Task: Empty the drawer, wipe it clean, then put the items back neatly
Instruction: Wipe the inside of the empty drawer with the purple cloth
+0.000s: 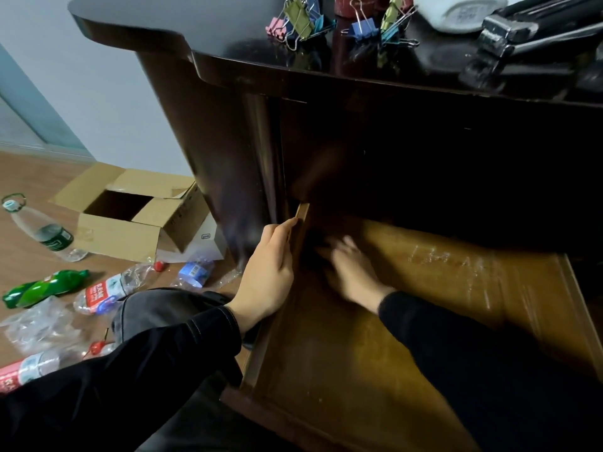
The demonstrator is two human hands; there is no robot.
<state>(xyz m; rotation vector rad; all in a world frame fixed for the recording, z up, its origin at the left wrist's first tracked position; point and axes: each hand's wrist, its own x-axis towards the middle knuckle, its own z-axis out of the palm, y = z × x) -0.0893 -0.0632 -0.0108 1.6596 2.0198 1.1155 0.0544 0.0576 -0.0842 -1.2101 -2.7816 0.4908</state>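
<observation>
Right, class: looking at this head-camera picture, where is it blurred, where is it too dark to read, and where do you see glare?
Head view: the right hand is smeared by motion blur inside the drawer; the left hand on the drawer's side is sharper; the back of the drawer under the desk top is lost in shadow; the glossy desk top mirrors the binder clips; wide-angle distortion bends the desk edge.

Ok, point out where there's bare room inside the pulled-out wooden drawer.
The wooden drawer's floor looks bare from the front edge back to the blurred right hand, and rightward to the right wall. The left hand grips the left wall. The dark glossy desktop is crowded on its right with coloured binder clips.
</observation>
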